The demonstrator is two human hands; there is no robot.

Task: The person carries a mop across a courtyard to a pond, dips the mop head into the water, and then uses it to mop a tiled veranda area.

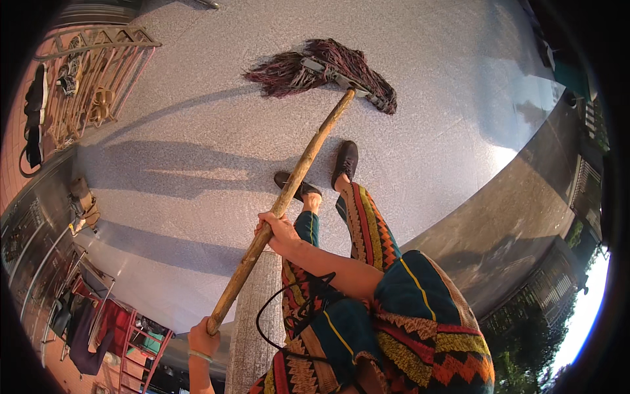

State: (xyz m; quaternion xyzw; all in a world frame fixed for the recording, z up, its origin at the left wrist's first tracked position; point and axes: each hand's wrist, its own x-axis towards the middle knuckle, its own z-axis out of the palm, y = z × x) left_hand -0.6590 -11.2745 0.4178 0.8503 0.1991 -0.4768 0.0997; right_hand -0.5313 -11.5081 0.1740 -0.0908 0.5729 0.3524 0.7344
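Note:
A string mop (354, 62) with dark reddish-brown strands lies spread on the speckled grey floor. Its long wooden handle (314, 148) slants from the mop head down toward the lower left. Around the middle of this handle my right hand (281, 234) is closed, the forearm crossing in front of my legs. My left hand (204, 339), with a band at the wrist, is closed around the handle's upper end. Both of my feet, in dark shoes (346, 162), stand on the floor close to the handle.
At the far left a metal rack (98, 72) holds several shoes. Clothes (95, 335) hang on rails at the lower left, beside a red ladder-like frame (141, 358). A black cord (262, 315) loops by my lap. The floor's edge runs along the right, near a grey slope (499, 217).

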